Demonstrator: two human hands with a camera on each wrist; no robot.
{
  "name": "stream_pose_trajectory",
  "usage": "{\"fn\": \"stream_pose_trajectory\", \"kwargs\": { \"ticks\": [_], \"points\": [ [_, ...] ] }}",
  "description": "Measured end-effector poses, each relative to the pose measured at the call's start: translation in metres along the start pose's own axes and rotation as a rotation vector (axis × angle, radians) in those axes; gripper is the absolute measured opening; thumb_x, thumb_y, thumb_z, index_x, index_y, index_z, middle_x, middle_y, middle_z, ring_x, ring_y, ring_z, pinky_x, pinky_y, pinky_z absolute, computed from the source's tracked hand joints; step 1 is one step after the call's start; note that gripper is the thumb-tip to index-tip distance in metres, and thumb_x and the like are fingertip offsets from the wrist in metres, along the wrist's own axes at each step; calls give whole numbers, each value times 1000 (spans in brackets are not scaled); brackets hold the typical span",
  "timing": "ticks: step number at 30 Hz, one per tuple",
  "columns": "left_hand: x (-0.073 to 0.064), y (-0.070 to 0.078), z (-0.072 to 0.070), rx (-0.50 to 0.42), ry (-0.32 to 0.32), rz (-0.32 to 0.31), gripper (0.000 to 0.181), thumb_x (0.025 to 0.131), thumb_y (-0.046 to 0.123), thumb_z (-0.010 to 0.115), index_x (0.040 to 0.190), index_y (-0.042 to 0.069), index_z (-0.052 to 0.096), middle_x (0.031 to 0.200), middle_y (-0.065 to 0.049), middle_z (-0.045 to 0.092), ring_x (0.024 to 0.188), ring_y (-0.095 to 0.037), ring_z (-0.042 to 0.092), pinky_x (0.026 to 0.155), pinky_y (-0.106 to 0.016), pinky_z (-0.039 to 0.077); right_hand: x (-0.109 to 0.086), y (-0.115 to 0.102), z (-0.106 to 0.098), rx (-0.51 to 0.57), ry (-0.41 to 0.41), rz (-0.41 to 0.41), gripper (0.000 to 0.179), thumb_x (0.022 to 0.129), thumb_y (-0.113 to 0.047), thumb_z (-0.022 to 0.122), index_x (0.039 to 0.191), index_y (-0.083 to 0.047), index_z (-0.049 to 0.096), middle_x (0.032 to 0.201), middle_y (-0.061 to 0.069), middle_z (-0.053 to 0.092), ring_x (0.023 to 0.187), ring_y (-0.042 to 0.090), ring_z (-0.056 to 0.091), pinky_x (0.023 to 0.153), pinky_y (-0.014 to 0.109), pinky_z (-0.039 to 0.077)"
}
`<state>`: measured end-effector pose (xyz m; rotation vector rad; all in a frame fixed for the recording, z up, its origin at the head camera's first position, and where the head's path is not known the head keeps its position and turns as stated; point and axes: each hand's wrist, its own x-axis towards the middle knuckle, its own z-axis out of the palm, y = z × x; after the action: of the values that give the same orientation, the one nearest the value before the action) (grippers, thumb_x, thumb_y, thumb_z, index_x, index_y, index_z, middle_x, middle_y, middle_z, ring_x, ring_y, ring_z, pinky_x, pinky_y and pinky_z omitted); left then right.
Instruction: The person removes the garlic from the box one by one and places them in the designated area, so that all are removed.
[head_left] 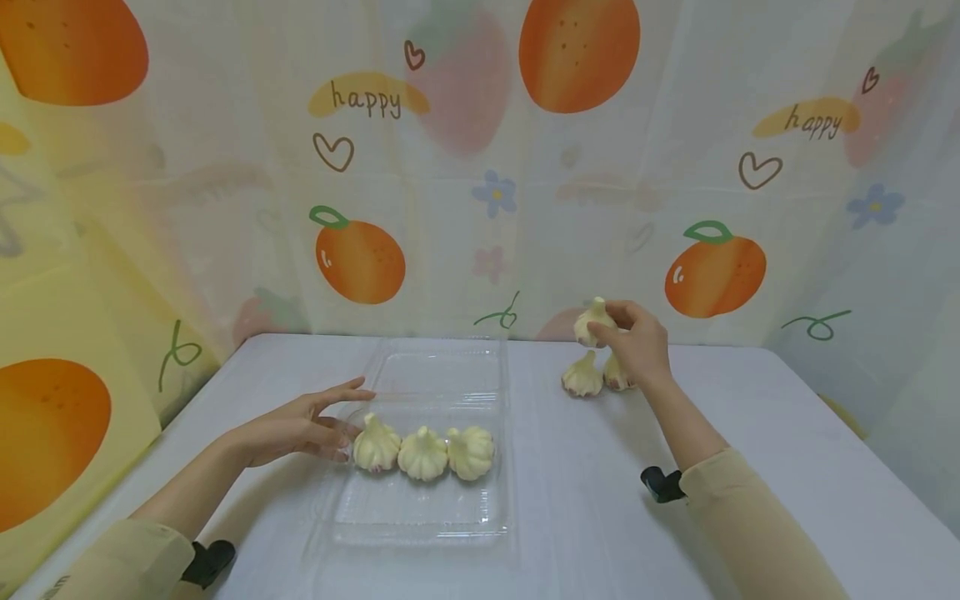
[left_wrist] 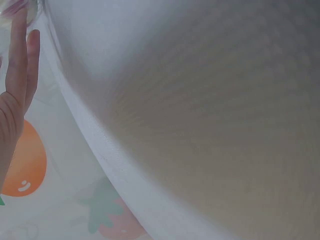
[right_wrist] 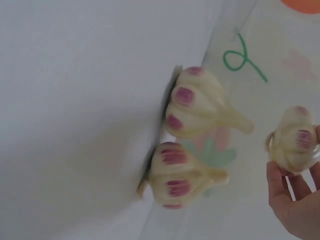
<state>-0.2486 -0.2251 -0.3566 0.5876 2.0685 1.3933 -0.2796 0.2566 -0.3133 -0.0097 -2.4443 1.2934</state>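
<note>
Between the fingers and thumb of my right hand is a garlic bulb, lifted above the table at the back right. Two more garlic bulbs stand just below it; the right wrist view shows both, one bulb beside the other bulb, with purple patches. My left hand rests at the left side of a clear plastic box, fingers extended along its edge. Inside the box, three garlic bulbs sit in a row. In the left wrist view only part of the left hand shows.
The box's clear lid lies open toward the back of the white table. Behind the table hangs a fruit-printed cloth. A black band shows at the right sleeve and another band at the left.
</note>
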Motion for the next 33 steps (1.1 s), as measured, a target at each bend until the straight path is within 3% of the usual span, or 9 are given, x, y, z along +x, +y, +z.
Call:
{"fn": "stream_pose_trajectory", "kwargs": {
  "ticks": [7,10,12,17,25,30,33],
  "points": [
    [-1,1,0,14,8,-3,79,91,12,68,157,12,25,169,-6,-12,124,-9,59,93,-33,58,2,8,-10,-23,63,33,48,91,-27,71,131,-4,59,130,19,66,124,35,59,102,44,49],
    [-2,1,0,22,10,-1,81,89,12,70,157,12,25,169,-6,-11,126,-10,58,93,-34,57,3,11,-15,-30,78,41,48,91,-28,70,132,-5,59,129,18,67,122,33,61,96,34,49],
    [-2,0,0,29,12,1,82,88,12,71,157,11,25,169,-6,-11,125,-10,58,94,-34,57,4,13,-18,-32,89,42,47,91,-27,70,132,-6,59,129,18,67,122,33,61,96,34,50],
    [-2,0,0,33,10,3,83,88,12,71,157,11,24,169,-6,-11,125,-11,59,95,-35,57,5,21,-26,-52,114,54,48,92,-27,69,133,-4,59,130,21,65,126,36,58,106,46,47],
    [-1,1,0,32,10,3,82,89,12,71,157,12,25,169,-6,-11,124,-10,59,95,-36,57,7,36,-35,-82,138,111,50,93,-29,67,134,-2,57,132,22,63,126,36,55,105,46,46],
    [-2,0,0,33,14,1,82,88,12,71,157,13,26,169,-6,-10,124,-9,59,94,-35,57,7,44,-39,-102,149,150,51,94,-30,66,135,-2,56,134,21,62,125,35,56,93,30,49],
    [-2,0,0,32,14,-2,81,89,12,71,157,13,26,169,-6,-10,124,-9,59,94,-35,57,7,49,-40,-111,153,160,51,93,-29,66,134,0,56,134,20,62,122,35,57,81,16,42]
  ]
}}
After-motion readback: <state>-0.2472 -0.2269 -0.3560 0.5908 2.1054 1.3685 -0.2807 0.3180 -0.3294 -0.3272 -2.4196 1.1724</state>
